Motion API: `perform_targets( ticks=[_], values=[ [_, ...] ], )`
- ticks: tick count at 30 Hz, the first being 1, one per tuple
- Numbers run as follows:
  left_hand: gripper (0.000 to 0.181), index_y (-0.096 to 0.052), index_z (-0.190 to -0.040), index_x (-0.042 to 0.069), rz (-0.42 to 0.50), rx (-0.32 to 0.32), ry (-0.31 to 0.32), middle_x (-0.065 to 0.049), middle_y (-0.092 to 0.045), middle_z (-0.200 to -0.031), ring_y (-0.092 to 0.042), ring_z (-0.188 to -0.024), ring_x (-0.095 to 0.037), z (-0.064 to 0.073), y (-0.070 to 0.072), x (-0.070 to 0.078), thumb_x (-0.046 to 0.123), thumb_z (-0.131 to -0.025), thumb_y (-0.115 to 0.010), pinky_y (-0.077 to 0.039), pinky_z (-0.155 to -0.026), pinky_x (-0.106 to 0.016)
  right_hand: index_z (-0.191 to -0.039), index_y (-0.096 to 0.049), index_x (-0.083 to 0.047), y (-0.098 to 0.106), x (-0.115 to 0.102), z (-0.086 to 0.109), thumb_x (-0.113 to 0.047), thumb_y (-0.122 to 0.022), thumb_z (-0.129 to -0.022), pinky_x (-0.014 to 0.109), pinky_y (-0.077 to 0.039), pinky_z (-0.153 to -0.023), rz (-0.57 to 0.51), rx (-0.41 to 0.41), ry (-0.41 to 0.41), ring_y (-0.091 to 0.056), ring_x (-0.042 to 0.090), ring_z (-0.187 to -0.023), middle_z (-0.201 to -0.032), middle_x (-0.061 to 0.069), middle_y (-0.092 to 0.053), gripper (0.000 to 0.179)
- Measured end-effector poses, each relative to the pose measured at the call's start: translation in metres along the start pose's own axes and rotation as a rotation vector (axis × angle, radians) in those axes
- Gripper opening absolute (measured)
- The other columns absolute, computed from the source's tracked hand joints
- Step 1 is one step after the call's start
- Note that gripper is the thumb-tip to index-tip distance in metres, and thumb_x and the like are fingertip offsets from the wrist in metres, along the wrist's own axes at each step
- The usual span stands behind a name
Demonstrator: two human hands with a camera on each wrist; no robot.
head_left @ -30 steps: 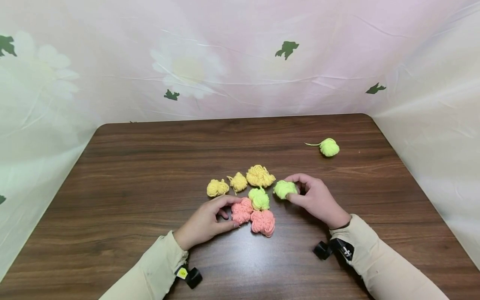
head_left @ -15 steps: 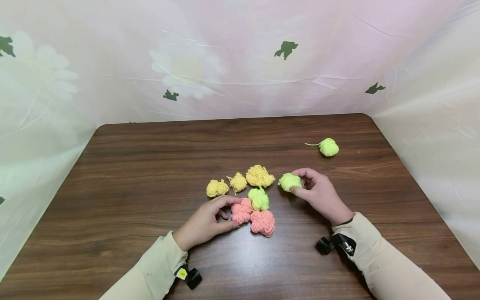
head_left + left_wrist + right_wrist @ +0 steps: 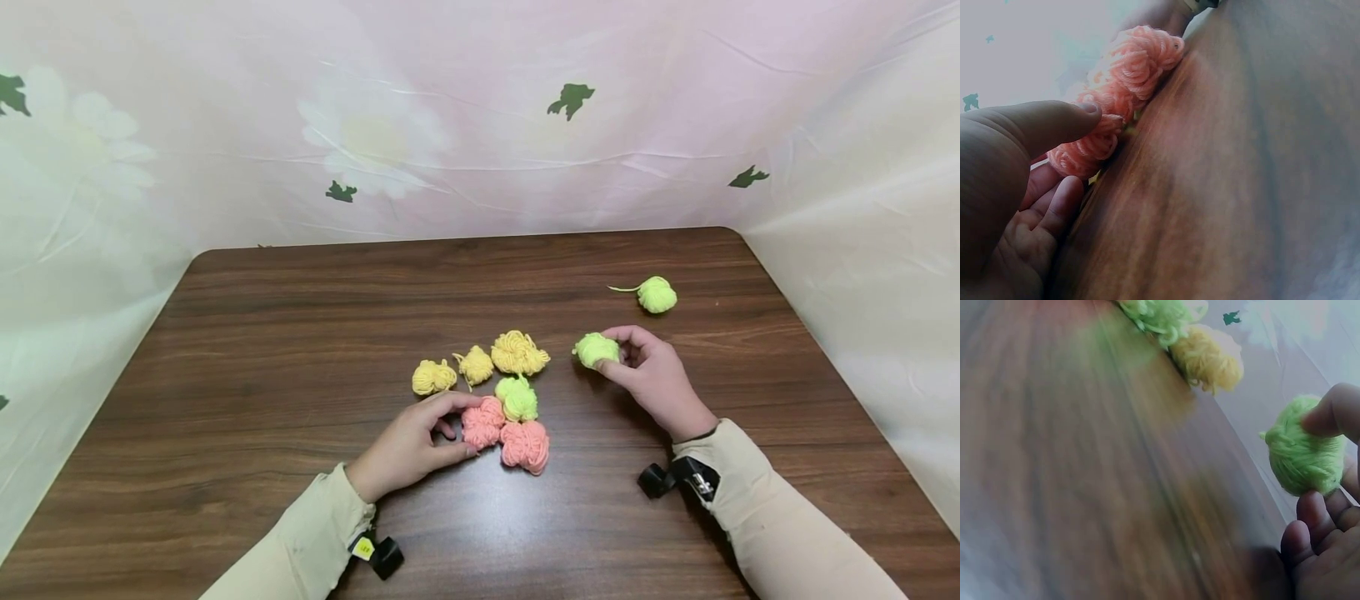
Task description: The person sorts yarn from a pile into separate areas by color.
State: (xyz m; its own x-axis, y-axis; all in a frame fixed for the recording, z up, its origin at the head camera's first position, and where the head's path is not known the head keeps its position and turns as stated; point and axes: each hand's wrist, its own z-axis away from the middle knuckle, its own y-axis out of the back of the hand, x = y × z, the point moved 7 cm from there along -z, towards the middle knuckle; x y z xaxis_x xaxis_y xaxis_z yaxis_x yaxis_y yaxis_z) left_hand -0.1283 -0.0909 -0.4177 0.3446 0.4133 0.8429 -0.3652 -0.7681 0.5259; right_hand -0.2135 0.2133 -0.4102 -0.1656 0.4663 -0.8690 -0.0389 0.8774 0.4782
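Near the middle of the surface, count the clock from the middle green ball, with twelve at the far edge. At two o'clock from it, the right fingers hold another yarn ball, the held green ball. The thumb is on one side and the other fingers are on the other, so the grip is just as wide as the ball. It looks to be up off the surface. At eight o'clock, the left fingers pinch the left pink ball. The right pink ball is at six, and the big yellow ball is at twelve.

The step now seems to be moving the green yarn while the pink yarn is kept from rolling. A soft hold is best, because yarn is squishy and a hard squeeze could push it out of shape. The left fingers should press only a little, so the pink balls do not bump away. It would help to go slowly and high enough to miss the loops on the big yellow ball. Farther out at two o'clock, the far green ball has a thin tail pointing to nine, and that could snag too.
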Motion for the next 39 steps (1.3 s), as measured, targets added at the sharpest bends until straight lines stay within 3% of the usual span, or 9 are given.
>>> perform_targets(
  ticks=[9,17,25,35,39],
  values=[
    [0.052,-0.061,-0.134,0.02,0.0,-0.001,0.004,0.001,-0.064,-0.122,-0.061,-0.083,-0.009,0.0,0.0,0.0,0.015,-0.086,-0.081,-0.055,-0.074,-0.026,-0.116,-0.067,-0.003,0.011,0.005,-0.004,-0.006,-0.079,-0.083,0.018,-0.042,-0.058,-0.014,0.057,-0.009,-0.051,0.007,-0.071,-0.08,0.001,-0.057,0.036],
    [0.053,-0.061,-0.134,0.021,-0.003,-0.003,0.012,0.001,-0.064,-0.122,-0.061,-0.084,-0.01,0.0,0.0,0.0,0.015,-0.086,-0.081,-0.055,-0.074,-0.026,-0.118,-0.064,0.002,0.029,0.017,-0.009,-0.005,-0.077,-0.085,0.016,-0.042,-0.059,-0.038,0.126,-0.025,-0.052,0.005,-0.074,-0.082,-0.011,-0.06,0.037],
    [0.052,-0.061,-0.134,0.02,-0.002,-0.001,0.023,0.001,-0.064,-0.124,-0.061,-0.084,-0.01,0.0,0.0,-0.001,0.016,-0.086,-0.081,-0.055,-0.075,-0.027,-0.104,-0.066,-0.008,0.042,0.027,-0.013,0.002,-0.071,-0.086,0.013,-0.048,-0.065,-0.23,0.199,-0.069,-0.058,0.002,-0.076,-0.085,-0.014,-0.067,0.021],
    [0.052,-0.061,-0.134,0.019,0.001,-0.001,0.016,0.0,-0.064,-0.124,-0.062,-0.085,-0.01,0.0,0.0,-0.001,0.017,-0.086,-0.081,-0.055,-0.075,-0.027,-0.096,-0.068,-0.01,0.058,0.037,-0.015,0.011,-0.067,-0.082,0.013,-0.048,-0.063,-0.404,0.288,-0.086,-0.058,0.003,-0.075,-0.082,-0.01,-0.068,0.025],
    [0.052,-0.061,-0.134,0.02,-0.002,-0.002,0.014,0.001,-0.064,-0.124,-0.062,-0.085,-0.01,0.0,0.0,-0.001,0.017,-0.086,-0.081,-0.055,-0.074,-0.027,-0.093,-0.068,-0.01,0.066,0.041,-0.015,0.012,-0.063,-0.082,0.014,-0.047,-0.06,-0.411,0.323,-0.108,-0.057,0.005,-0.075,-0.082,-0.008,-0.067,0.025]
  ],
)
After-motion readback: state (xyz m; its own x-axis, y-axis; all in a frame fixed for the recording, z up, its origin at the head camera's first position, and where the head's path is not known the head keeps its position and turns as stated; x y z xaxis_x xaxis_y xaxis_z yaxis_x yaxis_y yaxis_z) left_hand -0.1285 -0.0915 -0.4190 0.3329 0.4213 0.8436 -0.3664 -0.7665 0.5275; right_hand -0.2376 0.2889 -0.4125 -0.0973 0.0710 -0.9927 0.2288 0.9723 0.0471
